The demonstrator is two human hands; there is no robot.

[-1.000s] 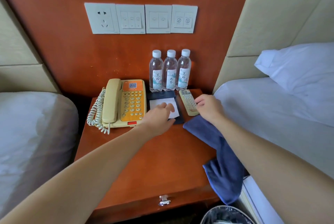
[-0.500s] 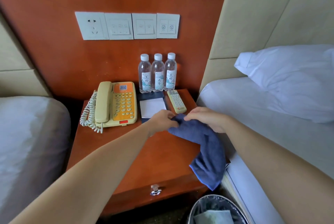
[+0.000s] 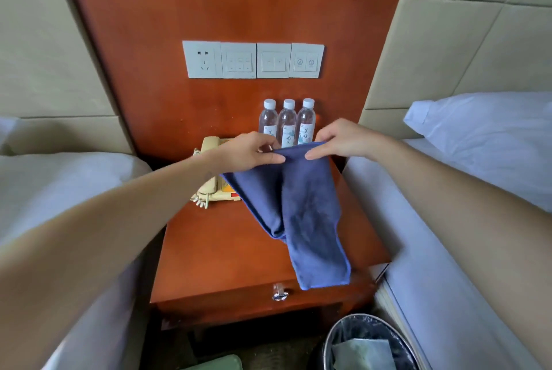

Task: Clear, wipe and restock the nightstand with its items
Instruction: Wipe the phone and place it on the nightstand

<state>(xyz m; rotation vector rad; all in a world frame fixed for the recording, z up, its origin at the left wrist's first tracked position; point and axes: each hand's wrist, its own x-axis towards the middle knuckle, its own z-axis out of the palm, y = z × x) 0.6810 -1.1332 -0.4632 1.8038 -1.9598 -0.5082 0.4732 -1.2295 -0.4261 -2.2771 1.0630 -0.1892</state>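
Seemingly readying the blue cloth [image 3: 307,205] to wipe
Left hand [image 3: 251,151] and right hand [image 3: 343,139] pinch its top edge above the bench [image 3: 224,250]; next, likely fold and lower it

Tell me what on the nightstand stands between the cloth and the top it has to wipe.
The left hand and right hand pinch the cloth above the nightstand. On its top, the telephone sits at the back left and three water bottles stand along the back wall. The cloth hides whatever lies behind it.
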